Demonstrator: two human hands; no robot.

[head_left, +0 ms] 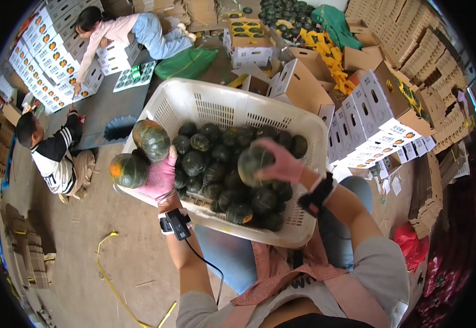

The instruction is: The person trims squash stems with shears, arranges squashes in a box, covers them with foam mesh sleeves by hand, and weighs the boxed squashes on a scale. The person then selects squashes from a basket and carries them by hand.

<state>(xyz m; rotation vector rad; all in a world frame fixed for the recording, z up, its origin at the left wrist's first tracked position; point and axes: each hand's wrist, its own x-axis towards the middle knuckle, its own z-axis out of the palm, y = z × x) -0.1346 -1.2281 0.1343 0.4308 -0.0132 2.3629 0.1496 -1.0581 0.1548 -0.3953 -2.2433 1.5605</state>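
In front of me stands a white plastic crate (194, 90) holding many small dark green pumpkins (213, 172). My left hand (160, 177), in a pink glove, is at the crate's left corner. Its thumb presses against a green pumpkin with orange patches (151, 140), and a second orange-patched pumpkin (129, 170) sits against the same hand; most of the fingers are hidden. Above the crate's right half, my right hand (280, 162), gloved in pink too, grips a dark green pumpkin (253, 165). That hand is slightly blurred.
White printed cartons (358, 128) stand at the right, beside open cardboard boxes (301, 82). Two people, one kneeling (112, 35) and one sitting (57, 153), are at the left near stacked cartons (52, 54). A yellow strap (109, 279) lies on the floor.
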